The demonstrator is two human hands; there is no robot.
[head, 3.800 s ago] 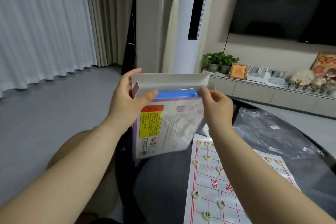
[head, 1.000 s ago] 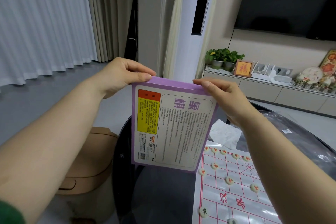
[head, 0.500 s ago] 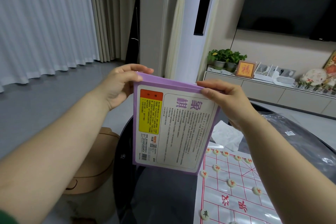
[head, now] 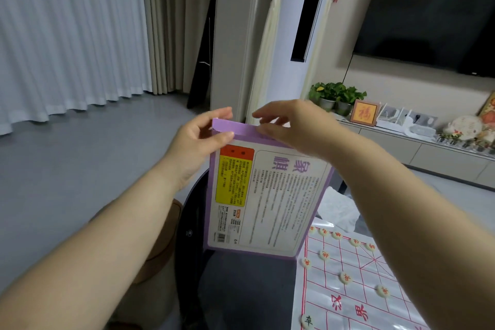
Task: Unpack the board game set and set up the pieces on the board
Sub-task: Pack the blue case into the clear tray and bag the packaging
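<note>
A flat purple game box (head: 267, 195) stands upright above the dark table, its printed back facing me. My left hand (head: 198, 142) pinches its top left corner between thumb and fingers. My right hand (head: 292, 128) lies over the closed top edge, fingers reaching left along the flap. At the lower right a white board sheet (head: 348, 297) with red lines lies on the table, with several round cream pieces (head: 345, 277) standing on it.
The round dark table (head: 241, 289) has its edge at the left, with a tan stool (head: 160, 249) below it. A crumpled white bag (head: 337, 209) lies behind the board. A low cabinet (head: 442, 153) with plants and frames runs along the far wall.
The open top flap seen earlier is now closed. Since half a second ago my right hand slid left along the top edge and my left hand shifted its grip to the corner.
</note>
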